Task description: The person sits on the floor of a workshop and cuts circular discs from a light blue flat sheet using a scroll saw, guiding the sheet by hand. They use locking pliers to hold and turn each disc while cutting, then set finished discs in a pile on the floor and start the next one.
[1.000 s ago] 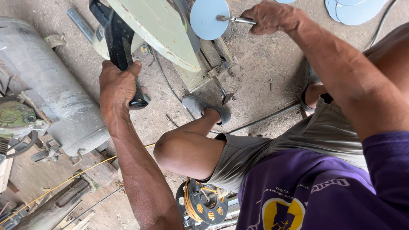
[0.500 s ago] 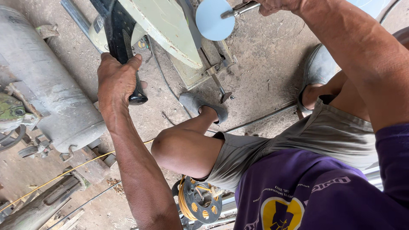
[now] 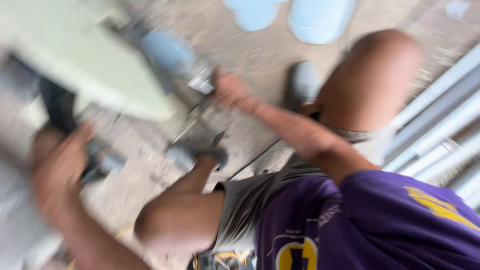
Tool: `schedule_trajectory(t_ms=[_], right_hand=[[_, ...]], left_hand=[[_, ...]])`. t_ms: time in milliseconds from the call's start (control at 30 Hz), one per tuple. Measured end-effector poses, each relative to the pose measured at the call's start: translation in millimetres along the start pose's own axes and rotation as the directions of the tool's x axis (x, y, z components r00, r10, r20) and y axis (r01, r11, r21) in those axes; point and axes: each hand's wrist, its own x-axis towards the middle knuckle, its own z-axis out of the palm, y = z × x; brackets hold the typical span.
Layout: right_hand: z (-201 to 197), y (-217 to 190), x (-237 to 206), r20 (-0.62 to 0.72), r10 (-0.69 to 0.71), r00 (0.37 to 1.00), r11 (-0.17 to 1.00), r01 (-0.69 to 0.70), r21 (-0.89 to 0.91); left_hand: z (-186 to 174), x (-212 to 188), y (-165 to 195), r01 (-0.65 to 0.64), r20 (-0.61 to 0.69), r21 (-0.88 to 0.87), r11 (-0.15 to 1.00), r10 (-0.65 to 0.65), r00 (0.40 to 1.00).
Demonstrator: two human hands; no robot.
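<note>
head view: one frame, heavily motion-blurred, looking down at a squatting person's own arms and knees.
left hand (image 3: 60, 165): low at the left edge, wrapped around a dark handle (image 3: 62, 112); fingers look curled on it, though blur hides the detail.
dark handle: juts from under the pale green machine housing (image 3: 95, 65), upper left.
right hand (image 3: 231, 91): centre top, arm stretched out from the purple shirt (image 3: 370, 225); it sits against a small metal piece (image 3: 202, 82); whether it is clenched on it i cannot tell.
pale blue disc (image 3: 167, 52): just left of the metal piece, beside the housing.
floor (image 3: 260, 55): gritty concrete, two pale blue round shapes (image 3: 295, 15) at the top.
pale pipes (image 3: 440, 130): stacked along the right edge.
</note>
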Motion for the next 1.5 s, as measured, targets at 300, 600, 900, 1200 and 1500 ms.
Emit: schedule_trajectory(t_ms=[300,600,900,1200,1500], right_hand=[[-23,0,-40,0.230,0.036,0.973,0.977,0.014,-0.212],[-28,42,-24,0.242,0.072,0.967,0.979,-0.022,-0.204],[-3,10,-39,0.286,0.082,0.955,0.815,-0.230,0.533],[35,20,-35,0.238,0.010,0.971,0.577,-0.200,0.792],[78,2,-8,0.079,-0.013,0.997,0.767,-0.041,0.640]], left_hand=[[32,14,-19,0.066,0.020,-0.450,0.891,-0.064,0.998],[1,-17,13,0.181,0.006,-0.480,0.858,-0.204,0.979],[-7,-15,32,0.133,0.030,-0.569,0.812,-0.141,0.990],[-6,-13,38,0.177,0.029,-0.471,0.864,-0.186,0.982],[-6,-12,40,0.173,0.027,-0.456,0.873,-0.180,0.983]])
